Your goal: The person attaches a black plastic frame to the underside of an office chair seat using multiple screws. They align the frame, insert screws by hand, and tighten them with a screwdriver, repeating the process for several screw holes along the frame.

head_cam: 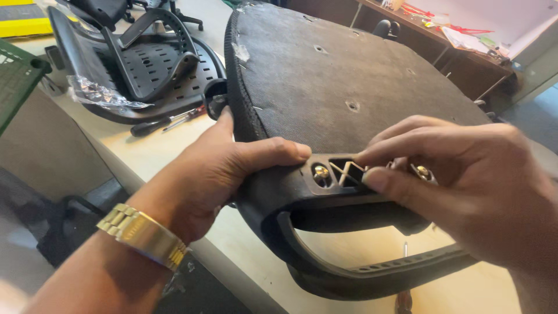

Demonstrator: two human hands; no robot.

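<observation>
The chair seat (349, 75) lies upside down on the desk (157, 154), its dark fabric underside turned up, and it reaches over the near edge of the desk toward the person. A black plastic armrest bracket (331, 192) sits against the near rim of the seat. In the bracket there are two brass-coloured screws (321, 172), one on each side of a small open slot.

The left hand (224, 174) grips the left end of the bracket and the rim of the seat; the thumb lies flat on top of the bracket, just beside the left screw, and the other fingers go under it. A gold wristwatch (142, 232) is on this wrist. The right hand (459, 180) comes from the right with the fingers narrow and pinched together. The fingertips (372, 177) touch the bracket at the slot, between the two screws. If something small is between them, I cannot tell.

Below the bracket the curved armrest loop (372, 270) hangs over the near edge of the desk. Toward the far left corner of the desk lies a black perforated chair back (157, 64) with a piece of clear plastic wrap (102, 93) on it. A screwdriver (165, 122) lies on the desk between this chair back and the seat.
</observation>
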